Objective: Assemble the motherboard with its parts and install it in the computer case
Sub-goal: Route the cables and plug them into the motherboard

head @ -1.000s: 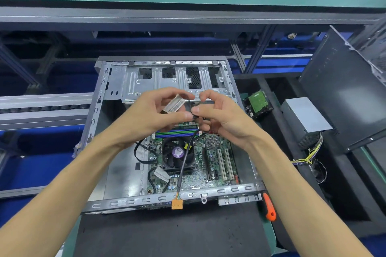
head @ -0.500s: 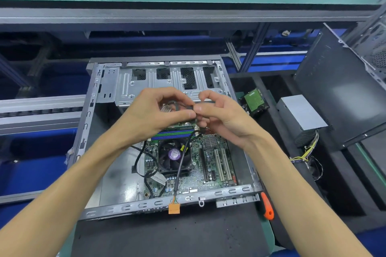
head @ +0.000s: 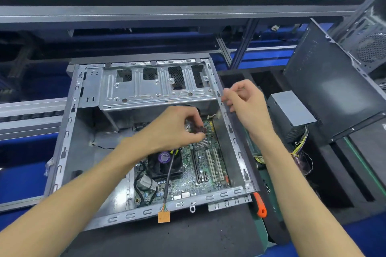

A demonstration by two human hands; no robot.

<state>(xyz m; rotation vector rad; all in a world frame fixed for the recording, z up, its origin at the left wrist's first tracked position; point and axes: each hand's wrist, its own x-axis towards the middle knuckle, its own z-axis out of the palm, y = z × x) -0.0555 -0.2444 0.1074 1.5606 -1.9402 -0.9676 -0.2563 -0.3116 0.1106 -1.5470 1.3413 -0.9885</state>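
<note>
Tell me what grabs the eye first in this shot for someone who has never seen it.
The open computer case fills the middle, lying flat with the green motherboard and its black CPU fan inside. Above the board the left hand pinches a small dark connector, while the right hand hangs loosely curled over the case's right wall. An orange plug dangles over the near edge on a black cable.

Both forearms are bare to the frame edge, and the hands (head: 175, 127) wear no gloves, rings or watch.

Both forearms reach forward; left hand (head: 173, 127) pinches with curled fingers, right hand (head: 245, 101) hangs loosely curled.
</note>
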